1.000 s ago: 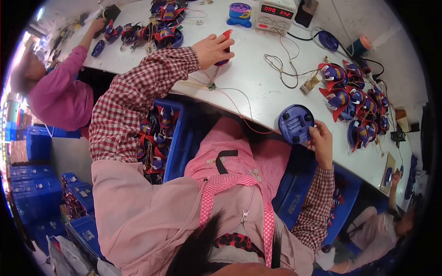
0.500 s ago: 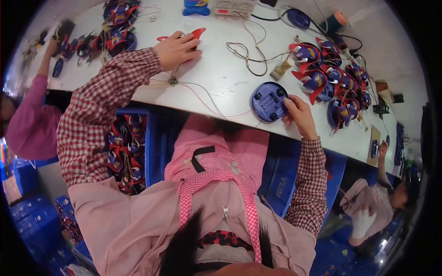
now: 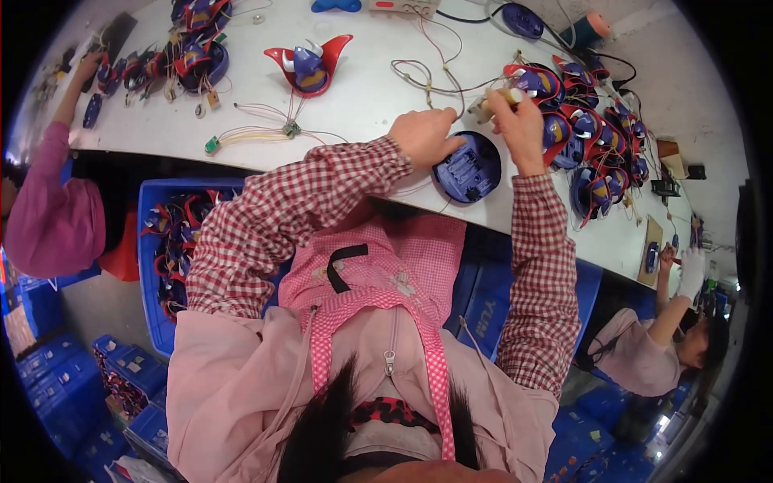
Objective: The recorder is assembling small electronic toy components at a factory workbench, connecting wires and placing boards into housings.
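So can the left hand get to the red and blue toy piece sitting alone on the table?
Probably yes. The left hand rests on the round blue disc, and only bare white table and thin wires lie between it and the toy piece.

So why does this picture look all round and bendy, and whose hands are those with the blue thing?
The picture comes from a small camera worn on a person's head, looking down. Its lens sees very wide, so straight edges bend near the rim. The checked sleeves coming up from below belong to that person. Their left hand rests on a round dark blue plastic piece lying on the white table. Their right hand holds a small tan part with wires just above it. To the right sits a pile of red and blue toy pieces, and one red winged piece stands alone farther back. A loose bundle of wires lies to the left. Other workers sit at the sides, and a blue crate of parts stands under the table.
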Available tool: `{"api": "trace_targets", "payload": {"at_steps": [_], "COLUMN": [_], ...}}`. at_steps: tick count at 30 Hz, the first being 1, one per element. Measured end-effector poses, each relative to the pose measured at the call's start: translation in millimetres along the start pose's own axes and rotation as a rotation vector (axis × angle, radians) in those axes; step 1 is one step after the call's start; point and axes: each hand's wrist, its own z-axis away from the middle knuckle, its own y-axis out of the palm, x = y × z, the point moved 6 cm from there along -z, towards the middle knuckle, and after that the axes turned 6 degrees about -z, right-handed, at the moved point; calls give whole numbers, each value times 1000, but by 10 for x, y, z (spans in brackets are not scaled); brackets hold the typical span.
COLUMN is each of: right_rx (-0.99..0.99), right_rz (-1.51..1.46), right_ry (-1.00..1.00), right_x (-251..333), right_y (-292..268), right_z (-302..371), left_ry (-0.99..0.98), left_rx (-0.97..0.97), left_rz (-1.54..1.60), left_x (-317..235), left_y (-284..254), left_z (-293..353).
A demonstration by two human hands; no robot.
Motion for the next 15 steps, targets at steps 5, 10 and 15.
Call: {"api": "trace_targets", "payload": {"at_steps": [5, 10, 15], "right_rx": [58, 54, 1], "right_rz": [-276, -273, -129], "right_ry": [-94, -155, -322], "right_x": [313, 166, 169], "right_y": [-47, 284, 503], "right_z": [408, 1013, 1193], "left_ry": [11, -13, -76], "left_rx": [-4, -85, -135], "left_rz": [40, 82, 171], "left_x": [154, 331, 399], "left_y": [162, 167, 139], "left_z": [0, 399, 492]}}
